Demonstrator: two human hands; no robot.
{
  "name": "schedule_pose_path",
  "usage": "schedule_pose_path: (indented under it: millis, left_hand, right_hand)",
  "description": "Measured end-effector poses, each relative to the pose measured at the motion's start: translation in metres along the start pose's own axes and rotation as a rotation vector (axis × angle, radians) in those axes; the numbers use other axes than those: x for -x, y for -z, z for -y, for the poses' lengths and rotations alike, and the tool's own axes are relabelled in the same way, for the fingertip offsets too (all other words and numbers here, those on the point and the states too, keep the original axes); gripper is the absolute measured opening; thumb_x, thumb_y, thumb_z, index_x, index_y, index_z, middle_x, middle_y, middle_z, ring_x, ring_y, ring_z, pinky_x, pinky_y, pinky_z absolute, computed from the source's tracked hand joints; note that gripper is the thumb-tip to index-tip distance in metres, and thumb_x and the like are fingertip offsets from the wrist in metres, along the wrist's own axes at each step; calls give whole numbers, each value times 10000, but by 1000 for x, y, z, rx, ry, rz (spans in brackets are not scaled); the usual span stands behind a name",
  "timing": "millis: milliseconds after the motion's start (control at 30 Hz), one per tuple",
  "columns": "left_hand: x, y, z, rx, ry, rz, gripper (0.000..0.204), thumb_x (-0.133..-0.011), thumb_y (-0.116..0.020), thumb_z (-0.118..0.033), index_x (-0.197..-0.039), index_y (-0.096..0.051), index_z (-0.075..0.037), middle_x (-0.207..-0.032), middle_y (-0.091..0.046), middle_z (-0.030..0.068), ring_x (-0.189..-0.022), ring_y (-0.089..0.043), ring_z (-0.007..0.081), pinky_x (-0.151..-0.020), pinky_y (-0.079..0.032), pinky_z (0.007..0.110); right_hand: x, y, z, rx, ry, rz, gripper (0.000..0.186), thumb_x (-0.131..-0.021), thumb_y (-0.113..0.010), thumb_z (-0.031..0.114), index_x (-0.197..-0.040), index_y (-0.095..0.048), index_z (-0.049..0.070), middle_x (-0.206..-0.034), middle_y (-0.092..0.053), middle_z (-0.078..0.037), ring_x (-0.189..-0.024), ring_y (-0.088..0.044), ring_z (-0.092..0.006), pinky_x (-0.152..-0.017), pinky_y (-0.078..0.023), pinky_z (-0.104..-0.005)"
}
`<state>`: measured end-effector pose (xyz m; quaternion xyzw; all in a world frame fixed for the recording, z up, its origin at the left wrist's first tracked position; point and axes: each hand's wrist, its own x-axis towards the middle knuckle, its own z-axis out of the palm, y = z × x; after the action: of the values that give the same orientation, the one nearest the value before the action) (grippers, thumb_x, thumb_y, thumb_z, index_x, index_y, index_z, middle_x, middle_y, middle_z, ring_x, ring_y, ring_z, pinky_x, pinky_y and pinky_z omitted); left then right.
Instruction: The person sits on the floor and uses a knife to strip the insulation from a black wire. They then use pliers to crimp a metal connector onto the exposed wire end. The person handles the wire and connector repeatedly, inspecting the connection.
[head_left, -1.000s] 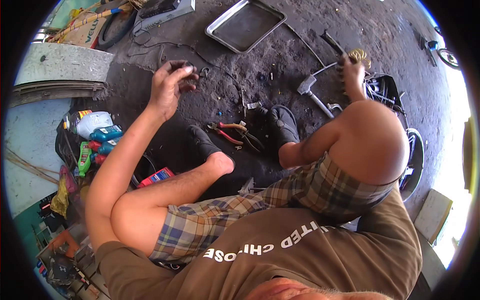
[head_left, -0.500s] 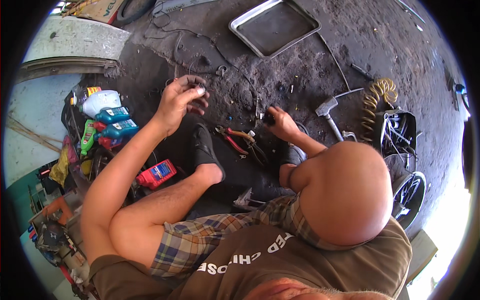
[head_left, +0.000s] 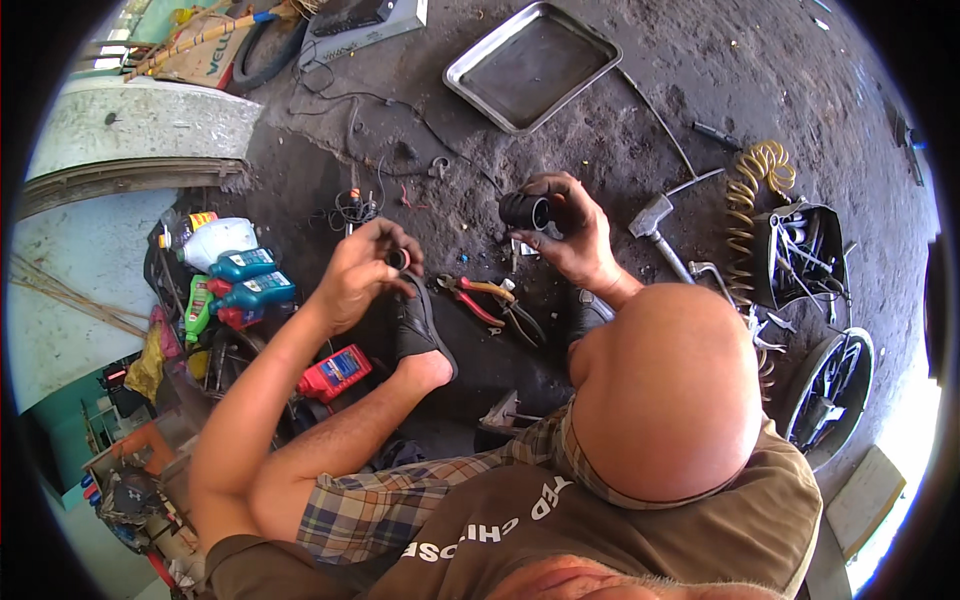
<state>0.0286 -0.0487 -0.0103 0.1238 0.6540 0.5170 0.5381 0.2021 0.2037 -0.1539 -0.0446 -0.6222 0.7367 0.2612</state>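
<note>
Right hand (head_left: 572, 232) is clamped around a short black tube (head_left: 526, 211), open end facing the camera. Left hand (head_left: 362, 272) pinches a small dark ring (head_left: 398, 260) between fingertips. Hands are apart. Red-handled pliers (head_left: 482, 297) lie on the ground between them, below the tube. Steel tray (head_left: 532, 66) lies beyond the tube; hammer (head_left: 655, 228) lies to its right.

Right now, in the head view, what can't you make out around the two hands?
- Small ring-like part in the left hand: too small, and fingers cover most of it.
- Black cylinder in the right hand: far end hidden by the palm.
- Right forearm: hidden behind the knee.
- Floor under the legs: blocked.
- Contents of the black tool box: too small and bent by the fisheye rim.
</note>
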Motion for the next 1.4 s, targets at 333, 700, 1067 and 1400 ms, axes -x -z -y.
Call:
schedule_pose_path:
  millis: [333,700,1067,1400]
  left_hand:
    - [-77,-29,88,348,-211,-347,220,-927,-548,-90,-1102,-666,-25,-971,-664,66,-895,-620,172,-806,-531,342]
    - [-113,-52,222,431,-54,-685,213,-924,-693,48,-1103,-581,17,-1011,-656,114,-878,-731,266,-813,-670,369]
    - [-110,-80,162,175,-399,-479,328,-877,-797,96,-1163,-653,26,-1113,-742,104,-1005,-722,158,-929,-617,318]
    - [-79,-86,57,-32,-815,-442,514,-851,-768,169,-1302,-562,35,-1222,-692,158,-1104,-718,226,-995,-615,359]
  right_hand:
    - [-20,49,-33,-450,-525,-628,356,-930,-821,136,-1222,-665,5,-1092,-738,-83,-920,-711,-188,-835,-596,-318]
    - [-26,157,-84,-158,-536,-774,241,-971,-769,191,-1149,-729,34,-980,-752,-77,-833,-712,-206,-776,-600,-360]
    - [9,-26,-79,-158,-819,110,335,-1055,-686,249,-1197,-730,-52,-1090,-769,-99,-1005,-679,-145,-932,-546,-322]
    - [-32,-19,18,-330,-377,127,285,-997,-712,33,-1278,-702,-10,-1193,-741,-63,-1142,-670,-136,-1036,-533,-317]
